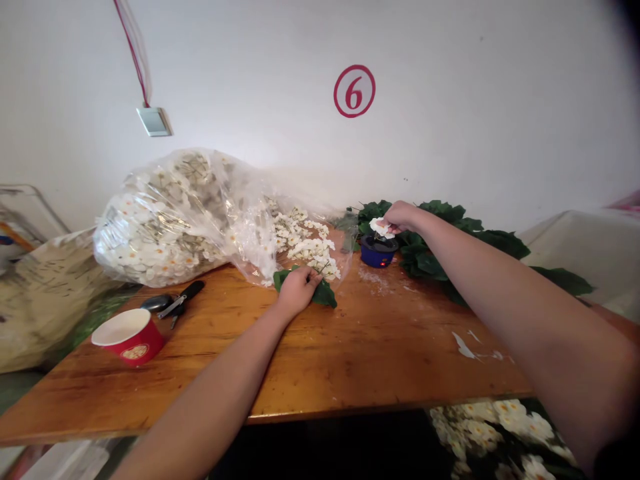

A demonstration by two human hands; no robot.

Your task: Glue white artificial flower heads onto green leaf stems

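My right hand (399, 217) pinches a white artificial flower (382, 228) right over the small blue pot (379, 255), which has a dark rim and a lit red light on its front. Whether the flower's stem touches what is in the pot I cannot tell. Low over the table, my left hand (299, 291) is closed on a green artificial leaf (325, 294), whose edges stick out on both sides of the fingers. Just beyond the left hand, loose white flowers (313, 247) spill from the mouth of a clear plastic bag (185, 220).
Green leaves (450, 230) are heaped behind and right of the pot. On the left of the wooden table (320, 360) stand a red paper cup (131, 339) and a black-handled tool (181, 300). White scraps (465, 345) lie at the right. More white flowers (495, 427) sit below the front edge.
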